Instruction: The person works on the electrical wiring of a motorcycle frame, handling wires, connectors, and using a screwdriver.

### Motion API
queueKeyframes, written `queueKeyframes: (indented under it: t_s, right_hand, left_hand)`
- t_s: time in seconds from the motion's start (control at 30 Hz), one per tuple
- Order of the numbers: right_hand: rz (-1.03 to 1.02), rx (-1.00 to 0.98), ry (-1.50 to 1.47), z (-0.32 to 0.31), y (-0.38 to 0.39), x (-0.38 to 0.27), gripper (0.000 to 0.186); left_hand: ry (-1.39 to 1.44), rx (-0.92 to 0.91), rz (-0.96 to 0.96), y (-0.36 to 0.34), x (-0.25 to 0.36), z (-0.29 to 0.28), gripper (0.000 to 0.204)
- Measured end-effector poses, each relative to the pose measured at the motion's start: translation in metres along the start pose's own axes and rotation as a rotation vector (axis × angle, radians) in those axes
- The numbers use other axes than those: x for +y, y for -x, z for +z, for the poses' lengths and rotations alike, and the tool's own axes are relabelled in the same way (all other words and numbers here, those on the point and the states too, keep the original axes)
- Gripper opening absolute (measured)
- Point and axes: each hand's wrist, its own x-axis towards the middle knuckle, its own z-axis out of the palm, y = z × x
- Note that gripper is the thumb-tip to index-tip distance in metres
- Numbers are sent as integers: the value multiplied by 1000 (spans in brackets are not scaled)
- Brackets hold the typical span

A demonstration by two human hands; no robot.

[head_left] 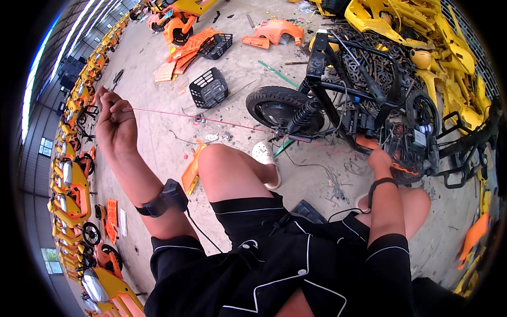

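My left hand [117, 124], raised at the left, pinches a thin red wire [196, 117] that stretches down and rightward to a stripped black scooter frame [335, 108] lying on the concrete. My right hand [379, 158] is down at the frame's lower part, beside an orange piece [367, 141] and tangled wiring; its fingers look curled, and what they grip is hard to make out. The frame's black-tyred wheel [266, 98] faces me, next to a coiled black shock absorber [305, 116].
Black crates [208, 87], orange panels [179, 61], loose cables [322, 174] and an orange-yellow piece [193, 161] lie about the floor. Yellow body parts and metal pieces [449, 47] are heaped at the right. Rows of yellow scooters [71, 195] line the left.
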Motion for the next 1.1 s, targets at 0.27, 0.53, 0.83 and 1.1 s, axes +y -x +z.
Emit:
queueKeyframes:
  t_s: [0.27,0.53,0.83,1.1]
  right_hand:
    - [-12,64,-1,1,3,-10,29]
    - [-26,71,43,11,-6,-9,27]
    - [-79,-59,-30,8,-6,-17,33]
    - [-189,-115,-75,24,8,-48,33]
  left_hand:
    - [65,10,-26,14,11,12,27]
    - [63,-9,-41,20,18,15,27]
    - [-24,-14,80,30,24,20,26]
    - [-182,-107,116,31,-13,40,25]
